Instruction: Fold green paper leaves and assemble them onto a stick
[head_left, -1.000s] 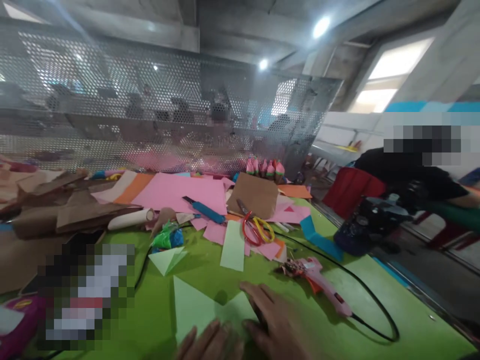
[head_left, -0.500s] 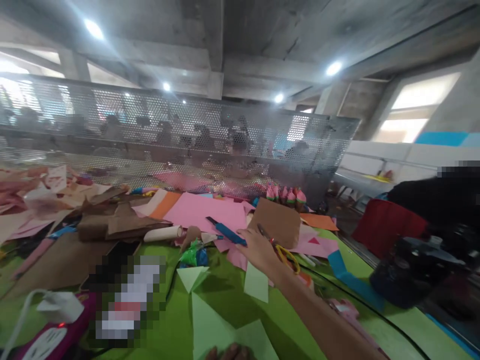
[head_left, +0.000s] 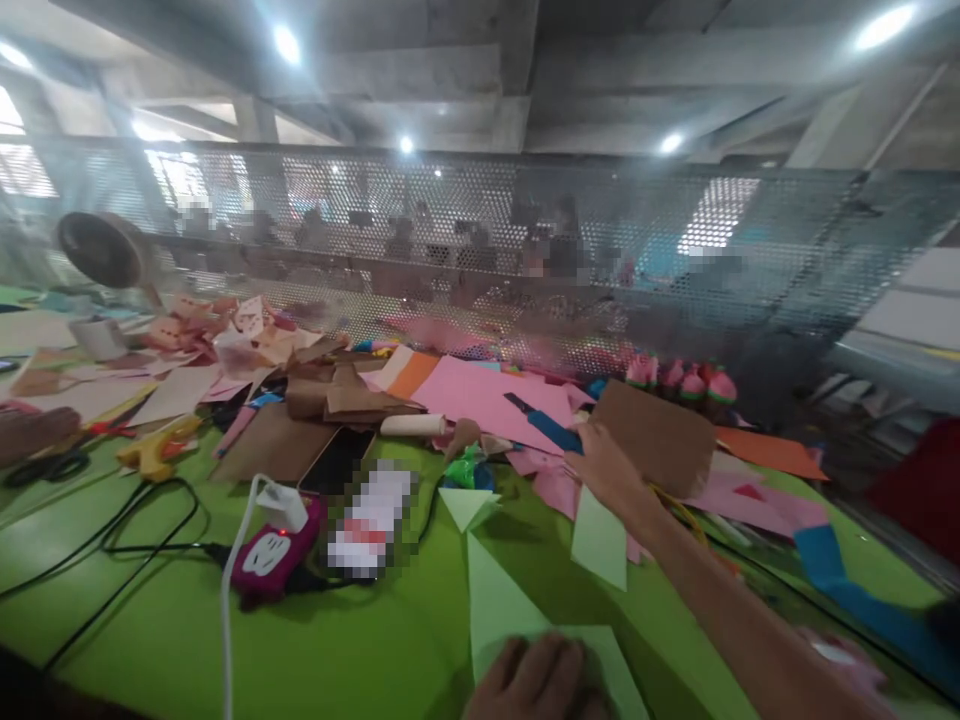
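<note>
The surface [head_left: 180,640] looks smooth and faintly glossy; the pale green paper [head_left: 499,595] is matt, as is the pink paper [head_left: 480,395]; the knife [head_left: 553,430] has a plastic-looking handle and metal blade [head_left: 516,403]; the screen [head_left: 465,220] is perforated metal, dully shiny; the power strip [head_left: 280,574] is smooth plastic.

Blue cutter [head_left: 553,430] slants, green paper [head_left: 501,592] seems partly folded

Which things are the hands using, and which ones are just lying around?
In use:
- pale green sheet, under the left hand
- blue cutter, right hand at its handle

Seemingly just lying about:
- yellow tool
- white roll
- orange paper
- purple power strip
</note>
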